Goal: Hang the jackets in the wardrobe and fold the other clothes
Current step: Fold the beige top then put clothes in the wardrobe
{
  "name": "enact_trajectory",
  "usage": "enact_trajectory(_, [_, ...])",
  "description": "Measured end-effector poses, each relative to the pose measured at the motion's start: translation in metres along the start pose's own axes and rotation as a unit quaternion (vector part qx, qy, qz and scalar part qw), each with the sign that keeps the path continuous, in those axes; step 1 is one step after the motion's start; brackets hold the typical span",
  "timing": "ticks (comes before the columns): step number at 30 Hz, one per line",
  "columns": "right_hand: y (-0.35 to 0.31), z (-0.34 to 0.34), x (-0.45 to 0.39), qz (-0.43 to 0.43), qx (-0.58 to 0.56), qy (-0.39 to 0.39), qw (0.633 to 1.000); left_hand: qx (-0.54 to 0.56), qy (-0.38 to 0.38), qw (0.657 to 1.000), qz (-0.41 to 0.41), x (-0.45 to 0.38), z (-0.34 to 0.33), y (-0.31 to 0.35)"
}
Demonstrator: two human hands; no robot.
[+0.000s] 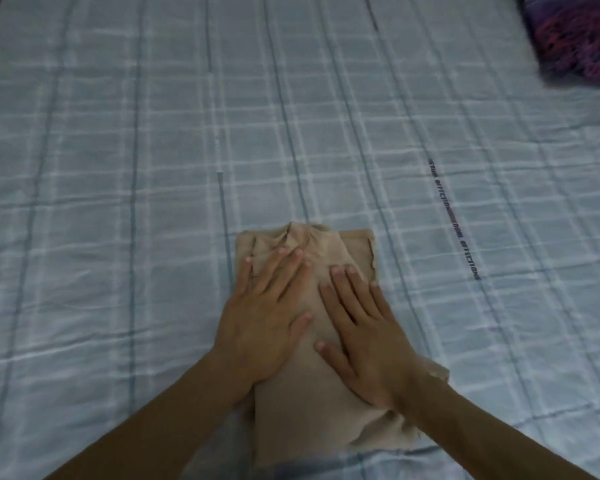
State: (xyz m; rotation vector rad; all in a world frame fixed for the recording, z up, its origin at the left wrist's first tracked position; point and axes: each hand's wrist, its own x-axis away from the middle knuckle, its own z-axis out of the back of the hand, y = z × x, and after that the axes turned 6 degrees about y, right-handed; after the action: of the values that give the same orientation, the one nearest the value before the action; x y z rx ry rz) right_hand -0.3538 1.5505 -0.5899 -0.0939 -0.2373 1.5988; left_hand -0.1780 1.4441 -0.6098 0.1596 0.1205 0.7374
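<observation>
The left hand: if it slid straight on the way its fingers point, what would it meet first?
The left hand would likely first meet the bunched ridge at the far end of the tan garment, then bare checked bedsheet.

Both bare forearms reaching in from the bottom corners, converging toward the middle. Left hand (264, 323) flat, palm down, fingers straight and lightly spread, thumb angled out to the right. Right hand (364, 334) flat beside it, palm down, fingers straight and pointing up-left, thumb stretched toward the left hand. Hands close, not overlapping.
</observation>
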Motion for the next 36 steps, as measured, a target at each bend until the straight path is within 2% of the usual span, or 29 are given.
enact_trajectory(6, [0.006,0.003,-0.014,0.014,-0.01,-0.024,1.0,0.002,-0.015,1.0,0.017,0.001,0.006,-0.001])
enact_trajectory(8, [0.003,0.011,-0.009,0.001,-0.044,-0.015,0.999,0.036,0.028,0.996,0.076,0.006,0.021,-0.003])
enact_trajectory(11, [0.0,0.022,-0.001,-0.05,-0.105,0.009,0.993,0.116,0.087,0.973,0.18,0.005,0.038,-0.012])
enact_trajectory(13, [0.0,0.026,0.001,-0.072,-0.12,0.01,0.99,0.155,0.051,0.965,0.205,-0.004,0.042,-0.018])
enact_trajectory(15, [0.001,0.026,-0.002,-0.088,-0.123,0.008,0.988,0.141,0.013,0.967,0.213,-0.015,0.045,-0.02])
enact_trajectory(19, [-0.001,0.023,-0.014,-0.109,-0.13,0.016,0.985,0.144,0.019,0.961,0.237,-0.02,0.045,-0.014])
enact_trajectory(22, [-0.003,0.02,-0.018,-0.12,-0.137,0.027,0.983,0.165,0.065,0.959,0.22,-0.014,0.044,-0.014])
enact_trajectory(26, [-0.007,0.022,-0.022,-0.097,-0.148,0.045,0.983,0.234,0.176,0.934,0.206,-0.002,0.05,-0.022])
enact_trajectory(28, [-0.011,0.02,-0.026,-0.092,-0.133,0.029,0.986,0.226,0.141,0.943,0.198,-0.001,0.05,-0.023])
enact_trajectory(31, [-0.018,0.02,-0.029,-0.109,-0.073,-0.033,0.991,0.105,0.001,0.972,0.21,0.0,0.048,-0.012])
enact_trajectory(33, [-0.017,0.024,-0.02,-0.095,-0.055,-0.012,0.994,0.051,0.013,0.981,0.185,0.007,0.051,0.002])
enact_trajectory(36, [-0.022,0.024,0.018,-0.057,-0.055,0.061,0.995,0.04,0.093,0.992,0.073,0.034,0.046,0.031])
